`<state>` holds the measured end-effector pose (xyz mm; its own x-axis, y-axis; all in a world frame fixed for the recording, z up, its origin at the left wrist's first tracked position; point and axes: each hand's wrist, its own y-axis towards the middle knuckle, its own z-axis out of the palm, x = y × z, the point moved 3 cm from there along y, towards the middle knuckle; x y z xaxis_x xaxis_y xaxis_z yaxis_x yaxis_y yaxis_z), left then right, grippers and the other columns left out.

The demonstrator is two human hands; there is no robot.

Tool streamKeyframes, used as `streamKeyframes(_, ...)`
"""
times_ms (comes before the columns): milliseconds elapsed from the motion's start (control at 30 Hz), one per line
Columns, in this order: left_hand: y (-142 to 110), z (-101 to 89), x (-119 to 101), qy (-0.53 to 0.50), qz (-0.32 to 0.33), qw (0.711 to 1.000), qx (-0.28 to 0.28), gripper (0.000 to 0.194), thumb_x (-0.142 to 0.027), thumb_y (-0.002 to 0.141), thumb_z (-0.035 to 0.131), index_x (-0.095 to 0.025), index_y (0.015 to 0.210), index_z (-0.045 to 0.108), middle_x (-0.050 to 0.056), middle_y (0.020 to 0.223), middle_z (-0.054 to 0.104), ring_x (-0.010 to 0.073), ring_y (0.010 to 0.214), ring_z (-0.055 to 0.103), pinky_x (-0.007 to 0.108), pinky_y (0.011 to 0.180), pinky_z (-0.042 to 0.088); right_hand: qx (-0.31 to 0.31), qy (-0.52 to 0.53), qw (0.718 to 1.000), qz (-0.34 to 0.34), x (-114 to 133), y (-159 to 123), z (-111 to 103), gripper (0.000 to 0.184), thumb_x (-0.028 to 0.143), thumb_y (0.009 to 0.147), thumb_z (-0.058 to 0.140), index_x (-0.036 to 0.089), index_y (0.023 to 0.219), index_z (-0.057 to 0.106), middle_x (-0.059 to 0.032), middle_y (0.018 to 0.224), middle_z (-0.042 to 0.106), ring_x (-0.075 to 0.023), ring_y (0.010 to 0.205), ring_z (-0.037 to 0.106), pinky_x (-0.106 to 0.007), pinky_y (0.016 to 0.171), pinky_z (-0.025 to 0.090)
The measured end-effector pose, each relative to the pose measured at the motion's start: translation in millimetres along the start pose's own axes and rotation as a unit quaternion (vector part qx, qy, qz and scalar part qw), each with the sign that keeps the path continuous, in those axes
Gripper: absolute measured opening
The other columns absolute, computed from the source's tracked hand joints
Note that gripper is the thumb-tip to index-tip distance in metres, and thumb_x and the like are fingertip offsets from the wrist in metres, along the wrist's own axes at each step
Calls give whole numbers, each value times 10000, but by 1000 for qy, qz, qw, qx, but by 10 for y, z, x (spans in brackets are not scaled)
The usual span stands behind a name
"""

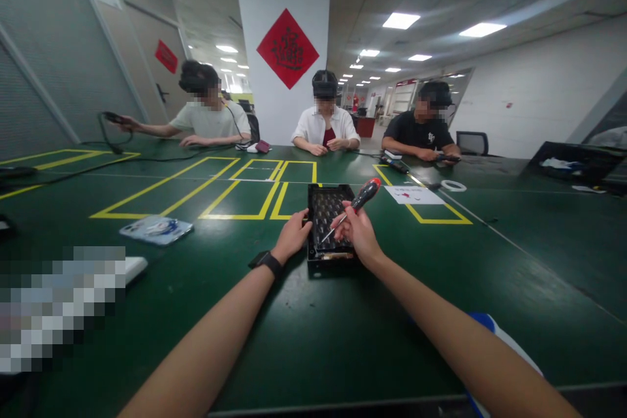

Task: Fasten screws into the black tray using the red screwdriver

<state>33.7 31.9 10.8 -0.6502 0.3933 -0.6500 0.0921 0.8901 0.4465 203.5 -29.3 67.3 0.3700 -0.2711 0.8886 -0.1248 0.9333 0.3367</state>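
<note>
A shallow black tray-like box (321, 268) lies on the green table in front of me, with rows of small shiny shapes inside that are too blurred to name. My left hand (292, 236) grips its left side, thumb at the rim. In my right hand (361, 236) is a screwdriver (367, 194) with a black and red handle. Its handle points up and to the right, and the thin metal shaft slants down to the left over the box's near part. Whether the tip touches anything there, I cannot tell.
Yellow tape outlines (215, 189) mark the green table (235, 333). To the left lies a phone-like slab (157, 230); to the right are a printed paper (413, 194), a white ring (453, 186) and a blue-and-white object (490, 326). Three people sit across the table.
</note>
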Motion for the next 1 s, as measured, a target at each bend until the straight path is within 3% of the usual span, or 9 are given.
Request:
streamKeyframes(133, 1, -50, -54, -16, 9, 1000, -14, 434, -232, 808, 457, -113, 1225, 496, 137, 1198, 542, 218, 1098, 495, 387, 981, 356, 42, -5, 999, 28, 51, 10, -109, 406, 383, 819, 510, 180, 1136, 358, 3, 698, 631, -113, 497, 587, -235, 497, 445)
streamKeyframes(267, -40, -221, -296, -86, 64, 993, -47, 370, -267, 786, 523, -152, 1136, 567, 100, 1118, 580, 174, 964, 556, 333, 899, 418, 45, -10, 999, 11, 53, -3, -131, 355, 405, 838, 480, 181, 1096, 383, -11, 729, 639, -116, 530, 608, -231, 505, 442)
streamKeyframes(367, -108, -301, -494, -166, 72, 983, 32, 301, -354, 771, 562, -151, 980, 642, 68, 931, 652, 154, 834, 588, 289, 780, 458, 52, -17, 998, -11, 62, -19, -118, 313, 407, 844, 470, 189, 1055, 393, -10, 744, 640, -113, 545, 612, -233, 517, 452)
streamKeyframes(500, -213, -305, -638, -191, 52, 974, 112, 325, -396, 663, 674, -124, 841, 672, 58, 775, 665, 141, 707, 584, 257, 666, 451, 58, -26, 997, -36, 104, -53, -67, 309, 414, 841, 472, 202, 1050, 389, 3, 738, 630, -110, 542, 607, -243, 523, 474)
streamKeyframes(667, -273, -266, -683, -184, 58, 971, 139, 318, -403, 621, 706, -117, 752, 660, 31, 670, 635, 119, 622, 554, 237, 609, 433, 70, -39, 995, -56, 127, -110, 2, 309, 387, 849, 469, 206, 1087, 389, -8, 777, 627, -118, 580, 617, -275, 579, 500)
streamKeyframes(900, -325, -257, -748, -180, 89, 966, 164, 273, -366, 773, 568, -123, 809, 688, 58, 776, 682, 135, 699, 584, 238, 661, 432, 103, -20, 994, -22, 122, -123, -9, 371, 403, 886, 368, 197, 1195, 372, -39, 822, 632, -127, 593, 621, -278, 577, 477)
streamKeyframes(1000, -324, -240, -756, -190, 89, 967, 146, 279, -370, 783, 555, -124, 829, 679, 48, 763, 676, 121, 675, 570, 226, 644, 423, 97, -16, 995, -28, 120, -107, -22, 369, 404, 883, 377, 202, 1191, 377, -34, 822, 632, -120, 579, 617, -268, 566, 469)
